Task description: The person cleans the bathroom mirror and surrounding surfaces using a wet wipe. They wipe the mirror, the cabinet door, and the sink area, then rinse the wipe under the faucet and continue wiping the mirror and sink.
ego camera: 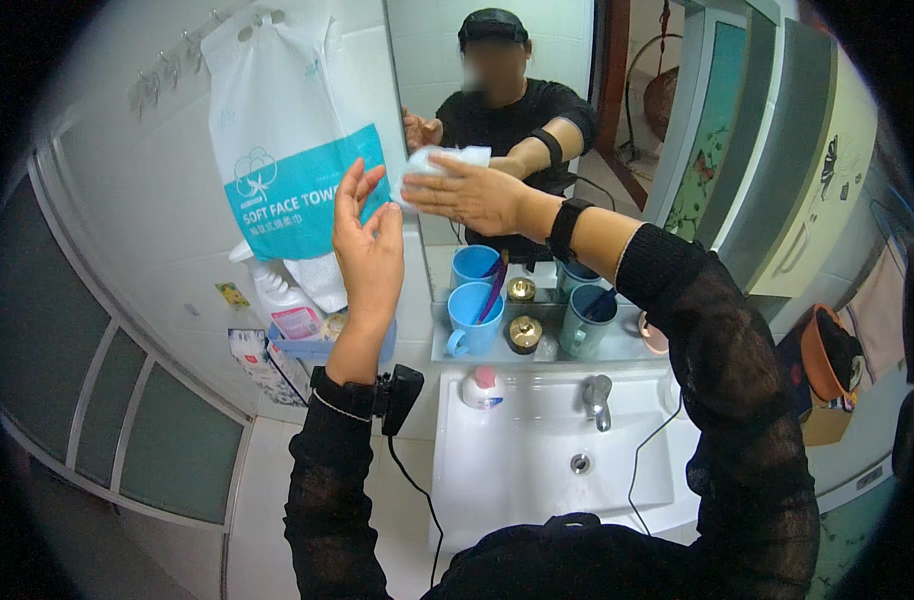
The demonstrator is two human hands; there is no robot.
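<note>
My right hand (468,195) lies flat over a white cloth or soft tissue (419,159) at the left side of the wall mirror (427,90). Its fingers point left, and part of the cloth is hidden behind them; I cannot tell cloth from reflection at its upper edge. My left hand (370,247) is raised to the left of the mirror, fingers apart and nothing in it. Behind that hand hangs a white and teal plastic pack (277,112) bearing writing, with white sheets (318,281) showing below it.
Under the mirror, a shelf holds a light-blue mug (473,319), a gold-lidded jar (525,334) and a grey-green mug (586,322). Below are a white washbasin (472,465), a faucet (598,401) and a pump bottle (484,388). A spray bottle (280,296) stands in a blue wall caddy (382,341).
</note>
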